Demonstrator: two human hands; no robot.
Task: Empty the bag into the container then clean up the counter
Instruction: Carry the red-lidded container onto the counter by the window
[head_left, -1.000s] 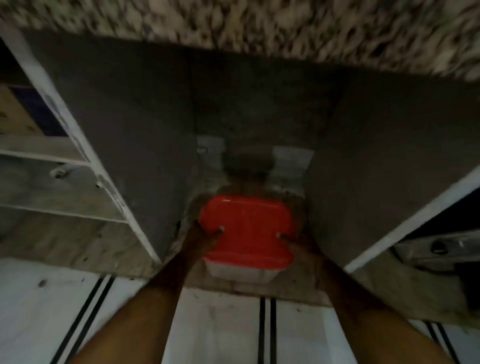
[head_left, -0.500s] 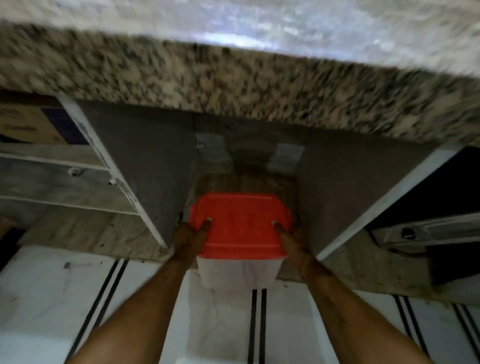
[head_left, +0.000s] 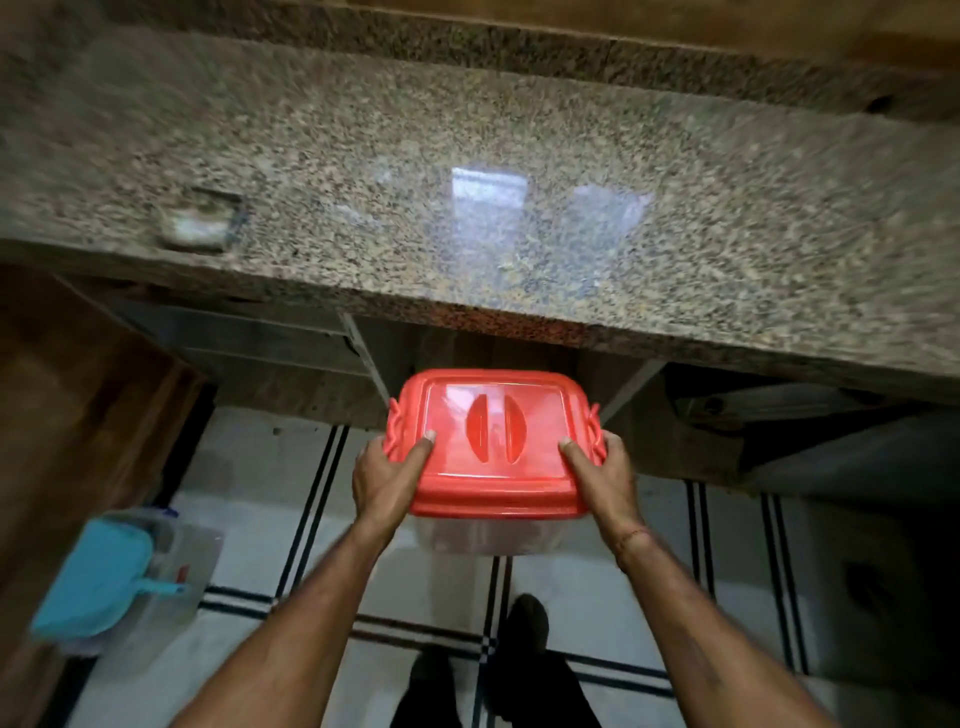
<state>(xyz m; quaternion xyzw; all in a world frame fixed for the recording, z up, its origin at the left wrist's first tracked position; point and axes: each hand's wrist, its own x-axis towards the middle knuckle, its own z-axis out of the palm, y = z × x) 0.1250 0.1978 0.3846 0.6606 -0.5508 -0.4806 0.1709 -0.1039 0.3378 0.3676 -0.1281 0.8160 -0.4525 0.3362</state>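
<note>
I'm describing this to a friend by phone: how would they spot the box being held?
Find the speckled granite counter across the top. Just below its front edge, the left hand and right hand grip a clear-walled container from either side. Its bright red lid with two curved ridges sets it apart from the blue plastic item at lower left.

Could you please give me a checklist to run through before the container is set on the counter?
1. Two-handed grip: left hand and right hand hold the container by its sides: ok.
2. Seating of the lid: ok.
3. Locking of the side latches: cannot tell.
4. Bare stretch of counter straight ahead: ok.
5. Bag at hand: cannot tell; only a small blurred object lies at the counter's left.
</note>
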